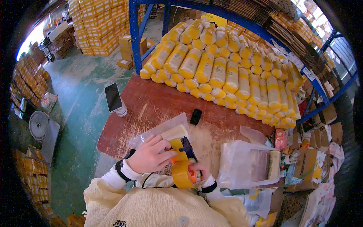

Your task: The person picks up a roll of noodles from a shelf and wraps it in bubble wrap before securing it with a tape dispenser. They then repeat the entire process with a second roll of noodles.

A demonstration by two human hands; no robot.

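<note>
My right hand [202, 171] grips a tape dispenser [187, 147] with a dark blade end and orange parts. On it sits a large roll of yellow-brown packing tape [181, 176], which hides part of the fingers. My left hand [149, 155] is closed, its fingertips at the strip of tape near the dispenser's blade end. The exact pinch is partly hidden. Just beyond both hands, a pale cream piece [174, 133] lies on a sheet of clear wrap [181, 120] on the red-brown table [147, 98].
Rolls wrapped in plastic and yellow tape [204, 67] are piled at the table's back. A phone [113, 97] rests on a white stand at the left edge. A small black object [195, 117] lies mid-table. Plastic sheeting [242, 162] sits at right, near cardboard boxes [305, 164].
</note>
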